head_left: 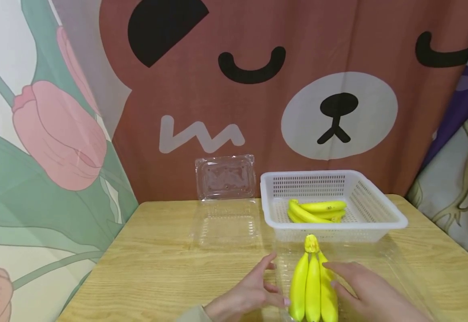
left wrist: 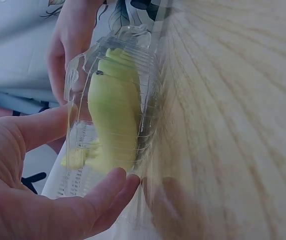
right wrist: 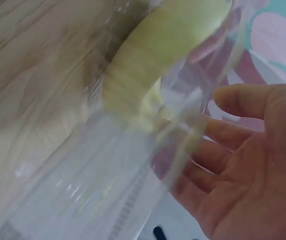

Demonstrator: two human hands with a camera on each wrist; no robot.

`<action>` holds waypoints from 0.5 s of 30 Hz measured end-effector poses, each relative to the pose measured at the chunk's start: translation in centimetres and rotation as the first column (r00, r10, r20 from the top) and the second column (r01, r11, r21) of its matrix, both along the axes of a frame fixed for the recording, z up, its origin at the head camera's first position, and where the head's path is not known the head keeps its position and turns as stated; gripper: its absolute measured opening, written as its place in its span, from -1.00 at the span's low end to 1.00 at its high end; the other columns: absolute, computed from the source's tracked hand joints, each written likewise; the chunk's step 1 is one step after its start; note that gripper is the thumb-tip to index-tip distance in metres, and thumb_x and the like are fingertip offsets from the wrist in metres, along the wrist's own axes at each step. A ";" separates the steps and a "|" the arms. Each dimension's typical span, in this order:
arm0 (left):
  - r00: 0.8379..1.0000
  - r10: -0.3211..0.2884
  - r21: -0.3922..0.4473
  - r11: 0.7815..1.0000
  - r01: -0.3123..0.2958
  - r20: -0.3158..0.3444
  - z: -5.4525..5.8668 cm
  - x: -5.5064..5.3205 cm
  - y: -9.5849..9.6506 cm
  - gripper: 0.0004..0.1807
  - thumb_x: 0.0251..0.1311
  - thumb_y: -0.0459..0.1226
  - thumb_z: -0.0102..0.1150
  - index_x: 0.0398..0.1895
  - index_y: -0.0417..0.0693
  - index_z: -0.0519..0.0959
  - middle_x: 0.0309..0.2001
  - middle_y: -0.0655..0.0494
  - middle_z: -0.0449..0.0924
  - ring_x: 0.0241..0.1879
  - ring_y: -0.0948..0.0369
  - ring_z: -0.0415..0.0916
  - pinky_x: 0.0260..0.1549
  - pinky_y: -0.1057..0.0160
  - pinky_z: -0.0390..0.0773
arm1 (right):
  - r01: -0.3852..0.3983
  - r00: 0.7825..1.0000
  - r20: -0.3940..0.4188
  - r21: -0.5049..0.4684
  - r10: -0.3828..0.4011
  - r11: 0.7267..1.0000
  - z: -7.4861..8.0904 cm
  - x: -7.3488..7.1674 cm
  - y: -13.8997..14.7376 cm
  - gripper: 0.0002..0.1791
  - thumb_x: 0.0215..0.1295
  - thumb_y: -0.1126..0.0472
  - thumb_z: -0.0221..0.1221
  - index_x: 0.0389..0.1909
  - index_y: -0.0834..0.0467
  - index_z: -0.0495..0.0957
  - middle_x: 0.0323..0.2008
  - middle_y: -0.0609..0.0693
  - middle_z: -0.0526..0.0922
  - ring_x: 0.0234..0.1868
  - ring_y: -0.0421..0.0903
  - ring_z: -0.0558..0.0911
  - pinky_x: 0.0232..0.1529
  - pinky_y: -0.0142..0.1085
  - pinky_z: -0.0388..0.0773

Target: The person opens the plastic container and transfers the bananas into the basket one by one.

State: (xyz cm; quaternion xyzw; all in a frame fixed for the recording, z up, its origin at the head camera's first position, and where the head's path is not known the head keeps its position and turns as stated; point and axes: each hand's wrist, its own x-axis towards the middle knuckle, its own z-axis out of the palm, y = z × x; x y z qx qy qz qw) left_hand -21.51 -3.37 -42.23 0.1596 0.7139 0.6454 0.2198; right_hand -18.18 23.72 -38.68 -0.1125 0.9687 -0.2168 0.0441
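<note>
A bunch of yellow bananas (head_left: pixel 312 286) lies in a clear plastic clamshell container (left wrist: pixel 152 95) at the front of the table, stem end away from me. My left hand (head_left: pixel 250 290) is at the container's left side, thumb and fingers spread. In the left wrist view, its fingertips (left wrist: pixel 128 185) come close to the container's lower wall. Over on the right side of the bunch is my right hand (head_left: pixel 367 290), with loosely extended fingers. The right wrist view shows that hand's thumb (right wrist: pixel 237 97) and fingers by the container's clear edge, partly seen through plastic.
Behind the bunch, a white perforated basket (head_left: pixel 334 226) holds more bananas (head_left: pixel 314 212). To its left stands another clear clamshell (head_left: pixel 227 232), its lid (head_left: pixel 226 176) raised against the curtain (head_left: pixel 169 174). Everything rests on a wooden table (head_left: pixel 149 264).
</note>
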 end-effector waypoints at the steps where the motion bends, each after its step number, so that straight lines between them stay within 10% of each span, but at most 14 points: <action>1: 1.000 0.000 0.000 1.000 0.000 0.005 0.0 0.0 0.0 0.13 -0.17 -0.50 0.49 0.53 0.09 0.12 0.31 0.05 0.21 -0.19 0.14 0.50 -0.23 0.21 0.57 | 0.010 0.999 0.033 0.000 -0.010 1.000 0.0 -0.2 -0.5 -0.57 0.33 -0.04 0.23 0.15 0.04 0.57 0.06 -0.06 0.61 0.07 0.03 0.57 0.08 0.14 0.49; 15: 1.000 0.001 0.003 1.000 -0.001 0.024 0.1 0.0 0.0 0.12 -0.15 -0.51 0.47 0.52 0.12 0.12 0.30 0.08 0.22 -0.17 0.15 0.50 -0.23 0.19 0.59 | 0.049 0.998 0.030 0.065 -0.051 0.997 -1.1 -0.8 -4.2 -0.04 0.20 -0.29 0.24 0.34 0.40 0.31 0.32 0.42 0.31 0.11 0.21 0.55 0.10 0.18 0.45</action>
